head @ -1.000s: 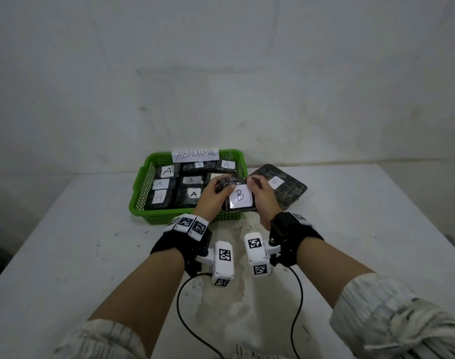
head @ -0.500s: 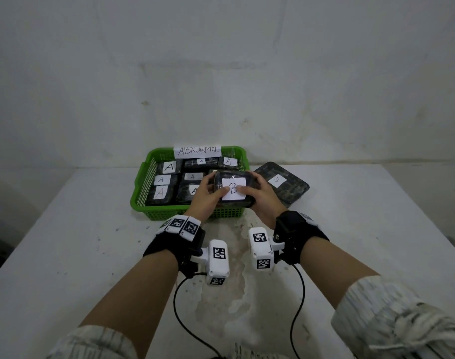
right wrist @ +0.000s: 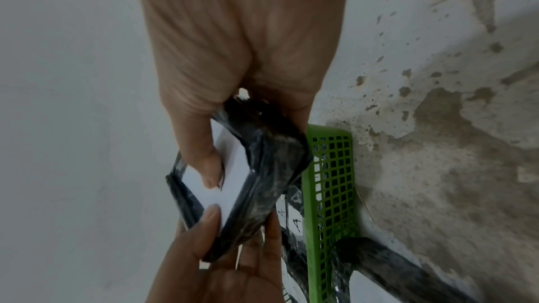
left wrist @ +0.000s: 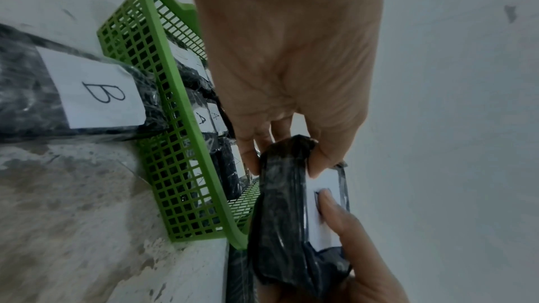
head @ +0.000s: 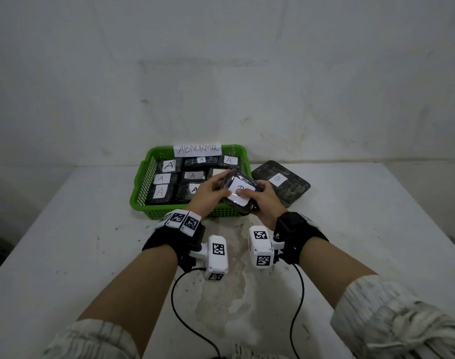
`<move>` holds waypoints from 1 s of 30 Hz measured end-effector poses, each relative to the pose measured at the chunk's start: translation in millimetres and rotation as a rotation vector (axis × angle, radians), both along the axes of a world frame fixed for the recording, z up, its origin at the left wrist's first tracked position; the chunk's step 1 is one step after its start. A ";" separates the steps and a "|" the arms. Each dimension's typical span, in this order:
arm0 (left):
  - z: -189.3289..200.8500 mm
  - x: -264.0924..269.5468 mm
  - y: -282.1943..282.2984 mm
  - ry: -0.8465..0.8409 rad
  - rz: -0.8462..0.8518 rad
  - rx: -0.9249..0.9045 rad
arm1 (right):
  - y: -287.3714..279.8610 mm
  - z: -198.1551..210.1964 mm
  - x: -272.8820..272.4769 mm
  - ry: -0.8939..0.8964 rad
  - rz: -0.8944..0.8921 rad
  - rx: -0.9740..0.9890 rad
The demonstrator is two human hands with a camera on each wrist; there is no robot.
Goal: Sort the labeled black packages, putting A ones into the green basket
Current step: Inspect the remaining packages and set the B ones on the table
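The black film-wrapped package [head: 240, 194], bearing a white label, is gripped by the left hand [head: 208, 191] and right hand [head: 264, 202] above the near right corner of the green basket [head: 140, 182]. Since the previous frame it has tilted and shifted rightward.

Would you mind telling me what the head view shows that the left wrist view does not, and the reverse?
Only the head view shows the ABNORMAL sign on the green basket, the full rows of A-labeled packages inside it, both wrist cameras and the sleeves. Only the left wrist view shows the held package edge-on, with the left hand gripping its end and a thumb lying on its label. Both show the basket, the B-labeled package lying on the table beside it, and both hands, the right hand included, gripping the held package.
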State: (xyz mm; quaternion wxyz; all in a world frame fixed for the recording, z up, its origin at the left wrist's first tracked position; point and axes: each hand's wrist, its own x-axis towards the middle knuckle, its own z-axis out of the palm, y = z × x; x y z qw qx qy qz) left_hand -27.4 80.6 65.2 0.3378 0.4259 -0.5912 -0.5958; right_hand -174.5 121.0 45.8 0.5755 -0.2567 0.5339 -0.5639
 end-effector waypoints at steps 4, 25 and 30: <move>-0.7 0.1 -1.5 0.001 -0.008 -0.007 | -0.7 -2.6 -1.2 0.029 -0.025 -0.003; -7.6 6.1 -7.3 0.009 0.041 -0.085 | -1.5 0.2 0.9 0.060 0.062 0.069; -12.2 -0.2 -7.5 0.001 0.115 -0.071 | -1.7 0.0 5.7 0.058 0.042 0.063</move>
